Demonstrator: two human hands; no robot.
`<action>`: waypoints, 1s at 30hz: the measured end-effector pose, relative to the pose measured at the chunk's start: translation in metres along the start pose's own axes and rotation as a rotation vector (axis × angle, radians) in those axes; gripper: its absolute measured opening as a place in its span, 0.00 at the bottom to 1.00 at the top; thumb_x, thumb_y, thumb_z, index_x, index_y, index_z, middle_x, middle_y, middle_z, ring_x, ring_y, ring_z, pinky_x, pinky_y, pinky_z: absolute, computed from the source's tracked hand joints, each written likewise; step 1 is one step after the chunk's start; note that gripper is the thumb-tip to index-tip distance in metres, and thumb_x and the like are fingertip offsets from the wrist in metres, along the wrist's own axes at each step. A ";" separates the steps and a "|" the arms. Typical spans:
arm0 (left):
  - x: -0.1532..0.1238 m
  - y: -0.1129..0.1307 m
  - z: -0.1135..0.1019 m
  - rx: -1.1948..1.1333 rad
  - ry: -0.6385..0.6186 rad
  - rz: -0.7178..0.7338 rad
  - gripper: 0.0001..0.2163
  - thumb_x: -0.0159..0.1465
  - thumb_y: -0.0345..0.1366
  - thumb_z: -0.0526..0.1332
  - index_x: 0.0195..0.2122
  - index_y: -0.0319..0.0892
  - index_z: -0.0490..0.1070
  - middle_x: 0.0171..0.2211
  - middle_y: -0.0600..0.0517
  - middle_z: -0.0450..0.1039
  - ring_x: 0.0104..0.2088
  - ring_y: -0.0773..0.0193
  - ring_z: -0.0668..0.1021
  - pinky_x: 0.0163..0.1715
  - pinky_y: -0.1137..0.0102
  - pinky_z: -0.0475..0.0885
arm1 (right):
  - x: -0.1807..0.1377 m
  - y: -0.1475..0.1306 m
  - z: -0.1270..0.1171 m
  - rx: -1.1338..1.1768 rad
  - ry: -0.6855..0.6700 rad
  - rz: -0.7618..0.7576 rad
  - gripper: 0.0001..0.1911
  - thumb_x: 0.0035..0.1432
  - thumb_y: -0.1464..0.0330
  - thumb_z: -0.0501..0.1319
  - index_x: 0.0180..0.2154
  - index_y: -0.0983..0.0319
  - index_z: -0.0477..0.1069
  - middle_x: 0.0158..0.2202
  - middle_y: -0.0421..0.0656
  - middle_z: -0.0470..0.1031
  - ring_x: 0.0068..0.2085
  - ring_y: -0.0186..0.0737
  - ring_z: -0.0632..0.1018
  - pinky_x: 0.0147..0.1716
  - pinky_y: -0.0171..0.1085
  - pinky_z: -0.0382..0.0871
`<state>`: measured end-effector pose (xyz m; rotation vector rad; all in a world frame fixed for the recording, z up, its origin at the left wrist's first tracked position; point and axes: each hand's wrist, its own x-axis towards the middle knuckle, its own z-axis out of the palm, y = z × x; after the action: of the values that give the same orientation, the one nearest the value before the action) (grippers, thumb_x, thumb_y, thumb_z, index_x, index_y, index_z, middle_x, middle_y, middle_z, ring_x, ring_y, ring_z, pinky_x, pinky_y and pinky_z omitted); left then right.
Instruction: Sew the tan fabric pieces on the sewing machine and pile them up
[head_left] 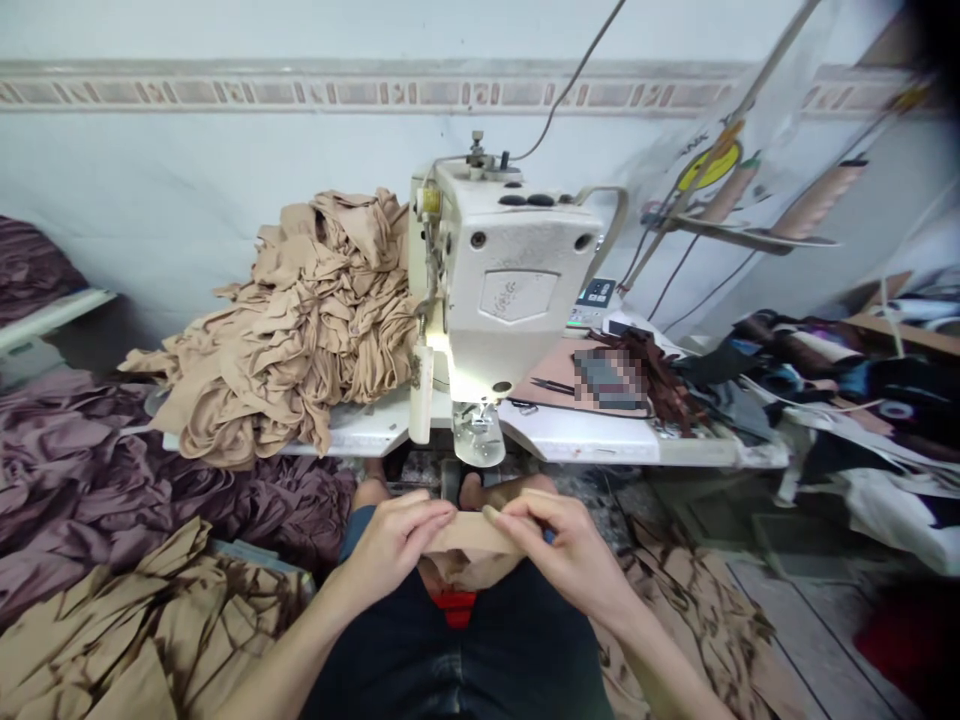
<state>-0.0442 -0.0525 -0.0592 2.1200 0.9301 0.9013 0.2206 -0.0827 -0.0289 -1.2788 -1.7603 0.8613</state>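
Observation:
A beige piece of fabric (474, 535) is stretched between my two hands, above my lap and in front of the sewing machine (517, 290). My left hand (405, 535) pinches its left end between thumb and fingers. At the other end, my right hand (555, 540) grips the cloth the same way. The upper edge of the fabric runs as a flat band, and looser cloth hangs beneath it. Just beyond my hands is the rounded, shiny plate (480, 440) under the machine's head, with a lamp glowing beside it.
Piled beige cloth (300, 300) covers the left of the white machine table (600, 445). Purple fabric (135, 480) and more beige pieces (187, 630) heap at lower left. Tweezers (551, 385) lie right of the machine. Thread cones (821, 200) stand at upper right.

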 end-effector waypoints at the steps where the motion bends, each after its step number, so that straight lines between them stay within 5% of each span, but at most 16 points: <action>1: 0.000 -0.001 0.001 0.038 0.023 0.058 0.16 0.80 0.36 0.55 0.51 0.39 0.84 0.34 0.46 0.79 0.33 0.61 0.79 0.35 0.71 0.71 | -0.001 -0.004 -0.001 -0.048 0.038 -0.059 0.19 0.74 0.60 0.63 0.31 0.62 0.79 0.27 0.41 0.75 0.30 0.38 0.72 0.31 0.37 0.62; 4: 0.004 0.003 0.004 0.066 0.088 0.122 0.15 0.80 0.35 0.54 0.51 0.39 0.82 0.34 0.46 0.78 0.33 0.61 0.79 0.35 0.71 0.71 | 0.000 -0.012 -0.004 -0.112 0.147 -0.139 0.17 0.74 0.62 0.62 0.32 0.61 0.79 0.27 0.40 0.74 0.29 0.38 0.71 0.31 0.38 0.61; 7: 0.019 0.013 0.000 -0.056 0.104 0.017 0.14 0.79 0.36 0.56 0.44 0.40 0.82 0.34 0.47 0.80 0.35 0.61 0.80 0.37 0.71 0.72 | 0.010 -0.015 -0.006 -0.097 0.249 -0.118 0.18 0.72 0.62 0.64 0.29 0.61 0.79 0.24 0.38 0.68 0.26 0.36 0.67 0.29 0.38 0.58; 13: 0.055 0.023 -0.015 -0.227 0.070 -0.181 0.17 0.76 0.42 0.58 0.36 0.39 0.81 0.32 0.50 0.80 0.34 0.60 0.78 0.36 0.71 0.71 | 0.038 -0.005 -0.008 0.118 0.295 0.075 0.19 0.63 0.56 0.68 0.29 0.63 0.81 0.25 0.41 0.75 0.28 0.38 0.71 0.29 0.36 0.62; 17: 0.062 0.021 -0.018 -0.149 0.097 -0.248 0.18 0.73 0.47 0.61 0.34 0.40 0.81 0.31 0.50 0.79 0.33 0.60 0.77 0.34 0.71 0.67 | 0.049 0.002 -0.008 0.246 0.287 0.174 0.22 0.58 0.51 0.70 0.26 0.64 0.79 0.21 0.39 0.69 0.26 0.37 0.67 0.27 0.36 0.60; 22: 0.071 0.022 -0.017 -0.147 0.227 -0.369 0.14 0.68 0.47 0.67 0.33 0.42 0.76 0.20 0.60 0.60 0.23 0.66 0.67 0.25 0.72 0.57 | 0.056 0.003 -0.011 0.309 0.318 0.205 0.25 0.55 0.48 0.71 0.23 0.63 0.76 0.20 0.38 0.66 0.25 0.36 0.65 0.26 0.36 0.57; 30: 0.102 0.021 -0.010 -0.363 0.363 -0.282 0.13 0.63 0.43 0.72 0.34 0.43 0.71 0.22 0.62 0.58 0.23 0.68 0.64 0.27 0.74 0.60 | 0.071 0.018 -0.018 0.401 0.406 0.225 0.26 0.50 0.48 0.77 0.23 0.64 0.78 0.22 0.40 0.72 0.27 0.38 0.68 0.27 0.36 0.60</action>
<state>0.0082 0.0198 -0.0042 1.5038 1.1130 1.2225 0.2309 -0.0085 -0.0214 -1.2824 -1.0784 0.9442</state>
